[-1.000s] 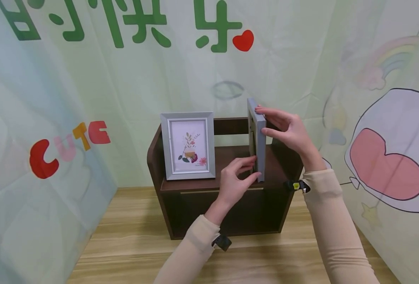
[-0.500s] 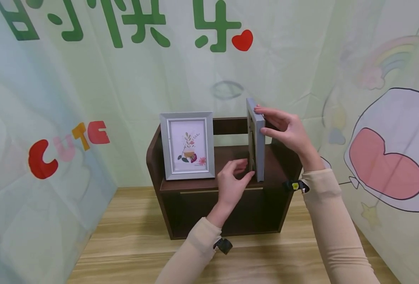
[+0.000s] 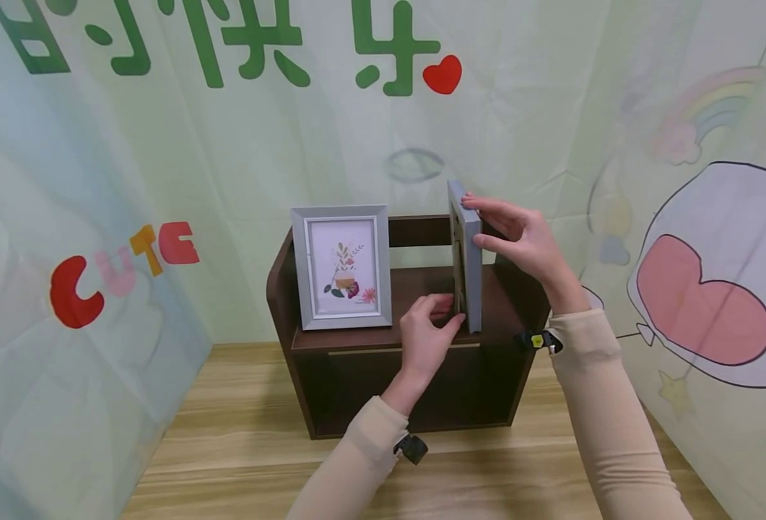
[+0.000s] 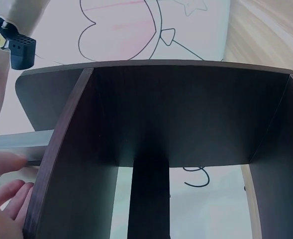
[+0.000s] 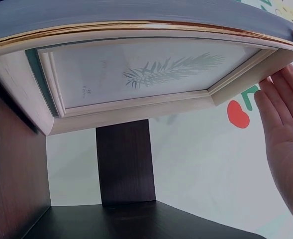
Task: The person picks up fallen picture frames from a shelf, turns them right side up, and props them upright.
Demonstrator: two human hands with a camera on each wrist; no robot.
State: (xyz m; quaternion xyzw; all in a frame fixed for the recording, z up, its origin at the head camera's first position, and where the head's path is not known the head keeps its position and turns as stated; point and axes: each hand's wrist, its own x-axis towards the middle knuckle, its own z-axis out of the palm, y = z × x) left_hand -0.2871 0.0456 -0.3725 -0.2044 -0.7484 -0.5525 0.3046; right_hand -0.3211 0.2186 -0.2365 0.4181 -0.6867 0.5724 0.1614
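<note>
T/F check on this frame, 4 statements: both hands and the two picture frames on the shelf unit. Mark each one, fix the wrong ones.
1. The right hand grips the top of the edge-on frame. True.
2. The left hand holds the flower-print frame. False: it touches the edge-on frame's lower edge.
3. Both frames stand on the dark shelf unit. True.
4. The flower-print frame lies flat. False: it stands upright, facing the camera.
</note>
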